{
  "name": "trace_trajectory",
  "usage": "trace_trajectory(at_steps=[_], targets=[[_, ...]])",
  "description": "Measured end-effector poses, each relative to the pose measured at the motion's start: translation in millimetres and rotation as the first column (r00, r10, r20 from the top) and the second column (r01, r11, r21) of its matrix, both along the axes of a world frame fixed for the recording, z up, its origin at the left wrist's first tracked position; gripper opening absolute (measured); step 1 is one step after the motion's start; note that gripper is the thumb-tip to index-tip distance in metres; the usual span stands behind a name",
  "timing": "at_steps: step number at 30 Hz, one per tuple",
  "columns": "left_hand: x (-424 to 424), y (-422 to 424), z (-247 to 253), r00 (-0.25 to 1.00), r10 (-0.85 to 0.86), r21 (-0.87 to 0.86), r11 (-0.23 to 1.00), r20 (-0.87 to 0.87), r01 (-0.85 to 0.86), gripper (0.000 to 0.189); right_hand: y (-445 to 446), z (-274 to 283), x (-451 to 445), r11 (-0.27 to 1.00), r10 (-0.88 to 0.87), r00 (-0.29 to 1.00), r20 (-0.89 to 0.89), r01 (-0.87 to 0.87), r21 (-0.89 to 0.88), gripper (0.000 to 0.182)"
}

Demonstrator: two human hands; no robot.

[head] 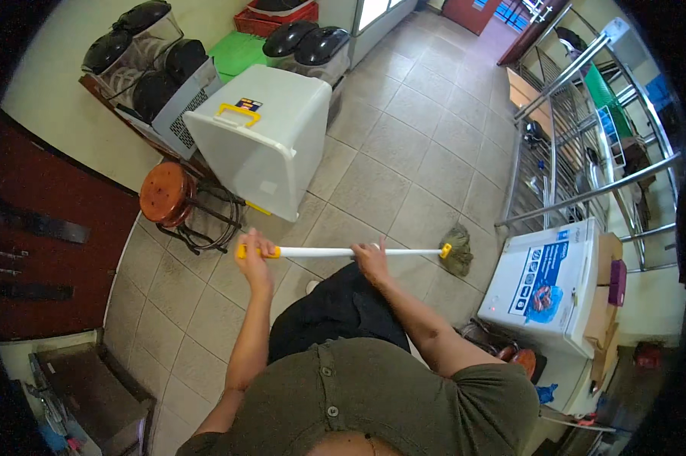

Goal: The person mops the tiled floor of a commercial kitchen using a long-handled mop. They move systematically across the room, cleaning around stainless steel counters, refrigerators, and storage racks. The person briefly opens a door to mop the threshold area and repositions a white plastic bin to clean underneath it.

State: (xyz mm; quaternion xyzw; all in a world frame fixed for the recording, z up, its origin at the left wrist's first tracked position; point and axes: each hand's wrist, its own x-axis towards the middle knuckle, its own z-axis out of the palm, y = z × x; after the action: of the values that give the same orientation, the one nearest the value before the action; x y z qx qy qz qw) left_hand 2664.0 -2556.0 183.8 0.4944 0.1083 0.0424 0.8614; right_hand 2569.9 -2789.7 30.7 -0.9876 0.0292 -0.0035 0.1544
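A string mop lies across in front of me, its white pole (320,252) running from left to right. My left hand (255,253) is closed on the yellow grip at the pole's upper end. Farther down the pole, near its middle, my right hand (370,256) holds it with one finger raised. The greyish-green mop head (457,251) rests on the tiled floor (371,176) at the right, joined to the pole by a yellow clamp.
A big white plastic bin (251,137) and a round wooden stool (167,194) stand at the left, near tubs with black lids (322,45). On the right are a white chest freezer (539,285) and a steel rack (591,196). A red-brown door (469,14) shows far off.
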Motion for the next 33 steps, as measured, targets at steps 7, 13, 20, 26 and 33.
trace_trajectory(at_steps=[7, 13, 20, 26, 33], targets=[[-17, 104, 63, 0.888, 0.395, 0.194, 0.876, 0.235, -0.441, 0.015, 107, 42, 48, 0.916, 0.351, 0.917, 0.189, -0.378, 0.136, 0.024], [-92, 146, 120, 0.704, 0.602, 0.248, 0.667, 0.378, -0.703, 0.02, 165, 84, 48, 0.784, 0.582, 0.791, 0.189, -0.607, 0.13, 0.026], [-116, 118, 115, 0.631, 0.57, 0.201, 0.637, 0.526, -0.744, 0.03, 164, 63, 7, 0.843, 0.421, 0.897, 0.137, -0.443, 0.304, 0.028], [-131, 84, 105, 0.757, 0.499, 0.213, 0.757, 0.422, -0.618, 0.031, 114, 66, -73, 0.901, 0.272, 0.95, 0.152, -0.307, 0.307, 0.024], [-154, -13, 41, 0.944, 0.18, 0.136, 0.965, 0.275, -0.224, 0.029, 18, 36, -178, 1.0, 0.002, 0.979, 0.203, -0.005, 0.018, 0.02]])
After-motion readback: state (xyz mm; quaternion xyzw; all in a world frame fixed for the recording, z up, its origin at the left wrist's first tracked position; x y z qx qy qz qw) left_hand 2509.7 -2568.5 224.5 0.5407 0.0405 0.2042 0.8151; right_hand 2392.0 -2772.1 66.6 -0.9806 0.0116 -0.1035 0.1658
